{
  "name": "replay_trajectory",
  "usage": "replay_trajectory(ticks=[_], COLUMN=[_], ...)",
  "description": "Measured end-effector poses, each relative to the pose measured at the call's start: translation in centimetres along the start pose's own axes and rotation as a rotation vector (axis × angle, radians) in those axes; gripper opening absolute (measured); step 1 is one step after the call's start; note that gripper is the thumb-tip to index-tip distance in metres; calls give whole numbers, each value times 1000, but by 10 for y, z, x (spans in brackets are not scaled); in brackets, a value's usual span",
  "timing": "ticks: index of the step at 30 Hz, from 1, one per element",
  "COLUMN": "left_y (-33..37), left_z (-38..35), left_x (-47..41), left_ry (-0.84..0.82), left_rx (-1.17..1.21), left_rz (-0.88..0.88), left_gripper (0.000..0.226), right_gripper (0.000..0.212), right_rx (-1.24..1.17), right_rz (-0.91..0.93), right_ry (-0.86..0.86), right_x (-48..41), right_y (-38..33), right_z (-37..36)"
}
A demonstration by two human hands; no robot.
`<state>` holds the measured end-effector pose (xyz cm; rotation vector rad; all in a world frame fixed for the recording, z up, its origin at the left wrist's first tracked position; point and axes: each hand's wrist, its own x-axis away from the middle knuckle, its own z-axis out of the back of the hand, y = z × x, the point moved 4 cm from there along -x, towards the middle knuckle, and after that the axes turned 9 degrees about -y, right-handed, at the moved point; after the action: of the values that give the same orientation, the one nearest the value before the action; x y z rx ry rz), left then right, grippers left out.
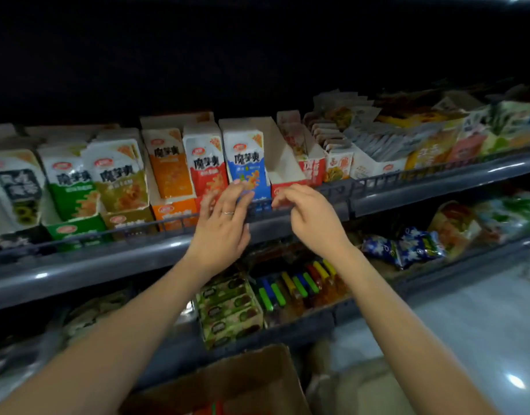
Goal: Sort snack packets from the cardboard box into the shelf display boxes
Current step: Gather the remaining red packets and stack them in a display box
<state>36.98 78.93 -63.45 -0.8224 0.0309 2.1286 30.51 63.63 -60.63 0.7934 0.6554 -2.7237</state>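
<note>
A row of display boxes stands on the upper shelf, with green, olive, orange, red and blue snack packets upright in them. My left hand reaches up with relaxed fingers touching the lower front of the blue and red packets. My right hand hovers with loosely curled fingers at the front lip of a nearly empty red-fronted display box, holding nothing visible. The cardboard box sits below, at the bottom edge, with a few packets showing inside.
A grey shelf rail runs along the upper shelf front. More sachet boxes fill the shelf's right side. The lower shelf holds green packets, colourful sticks and blue bags. Pale tiled floor lies at right.
</note>
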Motion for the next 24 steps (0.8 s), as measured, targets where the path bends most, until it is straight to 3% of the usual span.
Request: replay_trajectory(ticks=[2,6,11,14,17,19,22,24], left_y=[12,39,64,63,56,49,35,22], left_z=[11,15,-15,-17,-15,-10,-4,0], left_x=[25,104,233,304,356,371,375,384], left_ry=[-42,-357,-907,-1082,-1239,-1278,-1209,-1156], left_rx=[56,168,401,490,507,559,638,600], left_rz=[-115,-284,-137,-31,80,202,377,459], left_gripper=[41,31,20,19,21,24,28,29], right_gripper=[27,23,27,24,27,41,74,82], right_rx=[-30,-189,-109,-50,81,119,131,137], right_rz=[2,-120,-193,-122,-34,-75,-201,-321], right_ry=[18,-108,-782,-1231,-1550,-1633,-1616,-1567], right_x=[24,70,146,209,266,292,315,324], right_y=[-6,-19,-36,-48,-53,-49,-37,-31], right_z=[-18,-76,-183,-235,-269,-289,-321,-339])
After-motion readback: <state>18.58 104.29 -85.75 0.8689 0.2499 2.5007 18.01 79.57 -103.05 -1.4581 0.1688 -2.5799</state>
